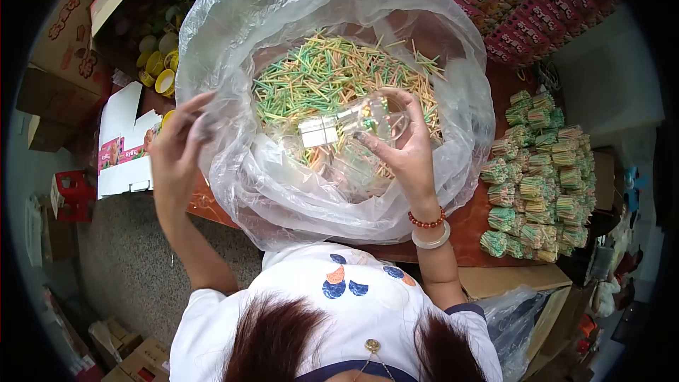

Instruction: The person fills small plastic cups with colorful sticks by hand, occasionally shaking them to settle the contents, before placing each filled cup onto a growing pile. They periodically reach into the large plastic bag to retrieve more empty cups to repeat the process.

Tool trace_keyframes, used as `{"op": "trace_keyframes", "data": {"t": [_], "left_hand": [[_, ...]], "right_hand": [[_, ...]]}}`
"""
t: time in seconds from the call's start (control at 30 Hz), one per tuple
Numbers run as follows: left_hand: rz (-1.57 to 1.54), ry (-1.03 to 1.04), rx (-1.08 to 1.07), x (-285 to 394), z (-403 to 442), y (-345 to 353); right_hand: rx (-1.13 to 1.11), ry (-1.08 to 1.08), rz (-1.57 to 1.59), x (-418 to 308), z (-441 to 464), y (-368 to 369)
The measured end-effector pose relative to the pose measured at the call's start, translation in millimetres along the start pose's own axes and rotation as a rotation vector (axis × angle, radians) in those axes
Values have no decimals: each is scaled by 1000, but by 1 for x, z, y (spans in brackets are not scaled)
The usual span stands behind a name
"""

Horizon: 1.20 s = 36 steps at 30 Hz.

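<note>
My right hand (407, 143) is closed round a clear plastic jar (385, 119), tilted on its side, with some small coloured pieces showing in its end. It is held over a large clear plastic bag (247, 198) full of thin pastel sticks (318, 74) in green, yellow and orange. By the jar's left end is a white rectangular piece with dark lines (318, 131); whether it is attached cannot be seen. At the bag's left edge, my left hand (180, 134) is raised, somewhat blurred, thumb and forefinger apart and nothing visible between them.
Bundles of pastel sticks (541, 177) are piled on the red-brown table (470, 219) at right. Pink printed packs (523, 7) stand behind. To the left are yellow lids (164, 81) by an open carton, a white printed box (124, 148) and a red crate (72, 194).
</note>
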<state>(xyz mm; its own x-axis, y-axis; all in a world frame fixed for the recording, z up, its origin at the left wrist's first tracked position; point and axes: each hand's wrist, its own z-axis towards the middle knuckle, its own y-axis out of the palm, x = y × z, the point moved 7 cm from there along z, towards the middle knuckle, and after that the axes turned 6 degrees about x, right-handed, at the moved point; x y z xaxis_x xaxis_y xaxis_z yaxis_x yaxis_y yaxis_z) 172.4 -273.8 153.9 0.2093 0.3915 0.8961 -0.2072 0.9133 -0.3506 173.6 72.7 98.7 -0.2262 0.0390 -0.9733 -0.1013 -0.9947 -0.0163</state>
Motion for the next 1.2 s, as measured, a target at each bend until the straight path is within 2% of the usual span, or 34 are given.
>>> {"op": "trace_keyframes", "data": {"t": [0.07,0.13,0.17,0.2,0.23,0.27,0.3,0.33,0.37,0.4,0.43,0.47,0.53,0.6,0.67,0.7,0.77,0.8,0.87,0.97,1.0,1.07,1.1,1.13,1.17,1.2], "left_hand": [[369,-238,186,-55,-20,-60],[739,-423,89,-127,-37,-85],[769,-397,37,-137,-40,-79],[799,-365,-15,-146,-38,-74],[791,-249,53,-130,-33,-74],[758,-270,135,-117,-27,-86],[680,-143,264,-98,-12,-98],[714,-21,291,-43,7,-83],[617,145,237,6,22,-56],[482,209,113,30,38,-24],[488,362,-8,39,53,13],[455,366,-287,37,67,61],[703,608,-558,8,83,149],[798,794,-795,-41,107,210],[809,841,-871,-81,126,249],[733,800,-962,-69,125,260],[609,850,-996,-74,133,287],[579,906,-943,-66,136,292],[588,726,-886,-77,148,303],[440,783,-762,-93,156,298],[264,769,-755,-73,150,289],[184,365,-720,-81,153,273],[121,171,-645,-111,158,269],[-67,2,-616,-102,153,270],[-253,-165,-578,-93,144,274],[-524,-411,-552,-98,137,280]], "right_hand": [[69,76,68,-9,4,-19],[266,122,213,-1,9,-47],[308,46,174,11,13,-64],[317,91,235,15,13,-77],[331,131,298,19,14,-90],[352,116,428,19,14,-104],[409,94,417,21,12,-123],[462,75,402,23,10,-138],[502,1,362,20,8,-147],[517,1,377,22,6,-150],[530,-1,395,23,4,-153],[541,-5,415,22,2,-154],[519,31,439,21,-3,-143],[465,46,422,21,-9,-137],[470,84,360,19,-17,-137],[486,105,310,16,-20,-137],[512,80,289,21,-22,-143],[527,69,280,23,-23,-146],[547,106,280,30,-17,-148],[509,148,336,39,-2,-146],[492,149,364,35,6,-141],[449,164,379,44,20,-129],[382,130,198,53,28,-125],[315,97,18,49,39,-115],[291,160,215,48,46,-107],[312,164,207,49,54,-100]]}}
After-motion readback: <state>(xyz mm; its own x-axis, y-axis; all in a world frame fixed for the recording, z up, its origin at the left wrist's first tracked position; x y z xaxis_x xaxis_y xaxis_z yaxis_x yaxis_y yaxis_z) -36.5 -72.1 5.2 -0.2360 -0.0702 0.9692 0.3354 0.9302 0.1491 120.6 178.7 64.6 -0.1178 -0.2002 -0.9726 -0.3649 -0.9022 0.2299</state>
